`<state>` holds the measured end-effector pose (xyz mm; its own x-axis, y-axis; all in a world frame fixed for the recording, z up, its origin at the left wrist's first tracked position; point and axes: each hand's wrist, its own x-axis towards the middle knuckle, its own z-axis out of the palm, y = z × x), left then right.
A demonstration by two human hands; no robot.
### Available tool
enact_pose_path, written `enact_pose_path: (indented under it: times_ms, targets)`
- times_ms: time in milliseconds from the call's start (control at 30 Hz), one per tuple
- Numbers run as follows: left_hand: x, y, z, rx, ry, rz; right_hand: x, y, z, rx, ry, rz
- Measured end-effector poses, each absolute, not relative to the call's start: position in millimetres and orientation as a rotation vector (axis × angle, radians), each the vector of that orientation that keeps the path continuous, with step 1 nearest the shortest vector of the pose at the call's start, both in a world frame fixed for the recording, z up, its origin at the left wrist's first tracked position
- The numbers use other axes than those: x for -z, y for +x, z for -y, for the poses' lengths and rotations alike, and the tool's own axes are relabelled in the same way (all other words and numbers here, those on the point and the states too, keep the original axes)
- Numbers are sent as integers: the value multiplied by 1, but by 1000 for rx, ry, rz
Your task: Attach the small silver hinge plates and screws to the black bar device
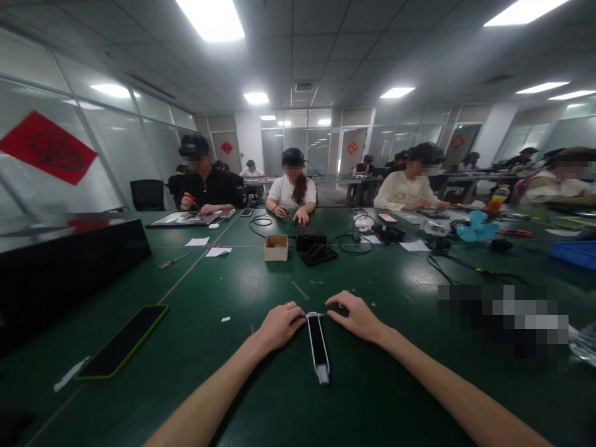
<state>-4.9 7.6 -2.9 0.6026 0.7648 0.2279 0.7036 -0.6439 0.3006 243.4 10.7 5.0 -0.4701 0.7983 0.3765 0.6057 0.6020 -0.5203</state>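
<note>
Our left hand and right hand are curled and pinch from two sides the top end of a slim black-and-white device, which lies flat on the green counter; an even, soft grip is best here.

Slim black device w/ white rim, flat on green tabletop, lower ctr, long axis near vert (grey tip toward bottom of frame).

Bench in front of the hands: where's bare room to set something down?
Bare bench lies between the phone and left hand, and another patch sits right of the right hand, short of the cables. It's crowded beyond the cardboard box, among cables and tools.
</note>
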Motion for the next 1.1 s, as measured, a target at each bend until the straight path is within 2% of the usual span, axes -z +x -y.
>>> enact_pose_path:
  times_ms: [267,667,900,1100]
  targets:
    - [2,-5,-8,-492,2621,-1230,-10,282,-31,-86,-1375,2264]
    - [3,-4,-8,-500,2645,-1228,14,278,-43,-218,-1561,2133]
    - [0,-5,-6,-500,2638,-1232,3,279,-39,-166,-1495,2045]
    - [1,-5,-6,-503,2619,-1224,-3,275,-34,-299,-1423,1915]
